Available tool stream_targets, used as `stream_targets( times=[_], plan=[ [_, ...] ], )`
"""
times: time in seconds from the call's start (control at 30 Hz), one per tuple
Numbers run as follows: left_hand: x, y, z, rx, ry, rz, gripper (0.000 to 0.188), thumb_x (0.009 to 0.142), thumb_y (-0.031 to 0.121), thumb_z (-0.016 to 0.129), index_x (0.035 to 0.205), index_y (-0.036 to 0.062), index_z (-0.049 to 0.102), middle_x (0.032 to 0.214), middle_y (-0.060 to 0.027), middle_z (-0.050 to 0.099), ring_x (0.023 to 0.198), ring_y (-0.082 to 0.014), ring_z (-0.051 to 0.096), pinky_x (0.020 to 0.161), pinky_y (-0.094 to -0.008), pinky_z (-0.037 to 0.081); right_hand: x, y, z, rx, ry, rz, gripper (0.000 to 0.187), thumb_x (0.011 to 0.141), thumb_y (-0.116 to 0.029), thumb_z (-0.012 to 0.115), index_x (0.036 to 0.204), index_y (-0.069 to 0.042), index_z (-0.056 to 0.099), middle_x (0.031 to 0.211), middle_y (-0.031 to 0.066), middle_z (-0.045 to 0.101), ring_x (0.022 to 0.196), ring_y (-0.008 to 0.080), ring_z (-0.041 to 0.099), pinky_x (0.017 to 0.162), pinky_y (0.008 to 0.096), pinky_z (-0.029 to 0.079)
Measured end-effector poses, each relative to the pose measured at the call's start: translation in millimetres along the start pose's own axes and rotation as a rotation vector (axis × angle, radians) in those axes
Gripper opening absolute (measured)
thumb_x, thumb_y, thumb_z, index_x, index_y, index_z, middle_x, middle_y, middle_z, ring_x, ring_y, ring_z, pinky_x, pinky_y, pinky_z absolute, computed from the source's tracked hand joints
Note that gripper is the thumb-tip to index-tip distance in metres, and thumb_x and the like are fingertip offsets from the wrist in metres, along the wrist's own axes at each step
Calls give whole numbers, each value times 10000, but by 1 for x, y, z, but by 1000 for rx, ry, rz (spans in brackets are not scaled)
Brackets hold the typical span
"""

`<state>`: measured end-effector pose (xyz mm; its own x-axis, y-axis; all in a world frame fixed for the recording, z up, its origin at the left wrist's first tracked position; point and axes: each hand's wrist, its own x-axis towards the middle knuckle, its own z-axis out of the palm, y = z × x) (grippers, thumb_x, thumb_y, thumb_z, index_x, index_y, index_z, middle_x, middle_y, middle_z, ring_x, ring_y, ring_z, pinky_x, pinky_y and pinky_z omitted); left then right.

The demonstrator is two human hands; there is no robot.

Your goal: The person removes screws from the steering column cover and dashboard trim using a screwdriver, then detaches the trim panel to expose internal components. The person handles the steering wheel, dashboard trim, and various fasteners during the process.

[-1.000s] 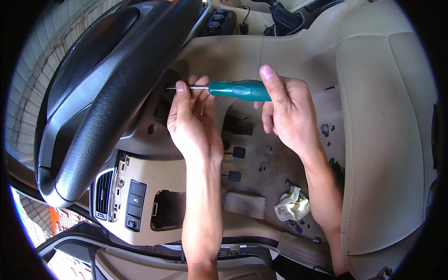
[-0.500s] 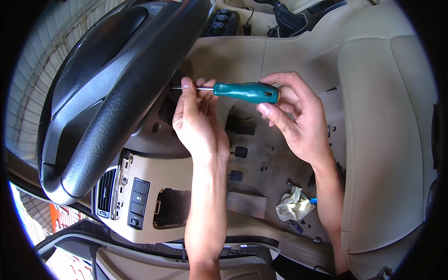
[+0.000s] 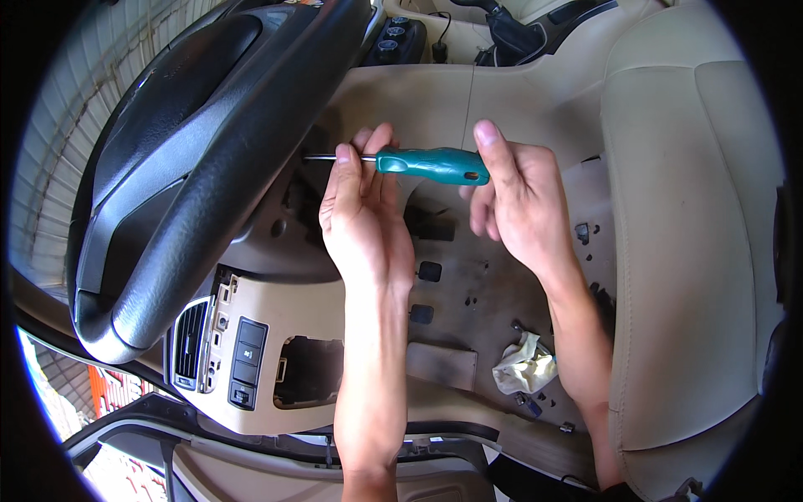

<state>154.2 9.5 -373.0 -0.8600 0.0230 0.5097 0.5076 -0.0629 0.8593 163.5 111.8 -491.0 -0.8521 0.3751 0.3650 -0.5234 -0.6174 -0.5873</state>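
A screwdriver with a teal handle (image 3: 431, 165) lies nearly level below the steering wheel (image 3: 226, 180). Its thin metal shaft points left, and the tip is lost in the dark beside the steering column. My left hand (image 3: 364, 222) is closed on the shaft just ahead of the handle, thumb on the near side and fingers behind. At the butt end of the handle is my right hand (image 3: 527, 197), its thumb up along the top and its slightly blurred fingers curled underneath.
Below the wheel, the beige dash panel (image 3: 305, 301) has a switch strip (image 3: 248, 362) and a rectangular opening (image 3: 309, 372). Pedals (image 3: 429, 271) stand above the floor. A crumpled pale cloth (image 3: 524, 365) and small dark pieces lie there. The seat (image 3: 694, 251) is at right.
My right hand has turned around the handle's end: its thumb has gone from below to above, and the fingers from above to below. The screwdriver has shifted slightly left.
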Motion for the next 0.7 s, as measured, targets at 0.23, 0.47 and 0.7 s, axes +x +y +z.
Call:
stream_targets(
  times=[0.23,0.47,0.7],
  plan=[
    [-5,-5,1,39,-73,-22,255,1047,250,686,1141,18,736,1092,-134,778,1104,-189,711,1044,-340,515,2,-1,-5,35,-62,-126,374,1045,-338,688,1017,33,653,641,41,606,546,67,576,493,235,438],
    [-2,-11,-4,325,-94,137,235,1032,218,714,1044,-16,738,1024,-116,750,924,-164,724,787,-273,551,-6,10,3,-31,-24,-451,303,995,-159,754,1212,15,633,878,84,674,731,89,660,627,241,541],
    [-3,-11,-2,157,-204,-8,286,1045,240,688,1198,-2,696,1173,-201,748,1046,-214,731,961,-332,572,0,17,8,132,-7,-96,370,1077,-337,634,1155,25,651,693,59,653,538,88,598,451,246,435]
  ],
)
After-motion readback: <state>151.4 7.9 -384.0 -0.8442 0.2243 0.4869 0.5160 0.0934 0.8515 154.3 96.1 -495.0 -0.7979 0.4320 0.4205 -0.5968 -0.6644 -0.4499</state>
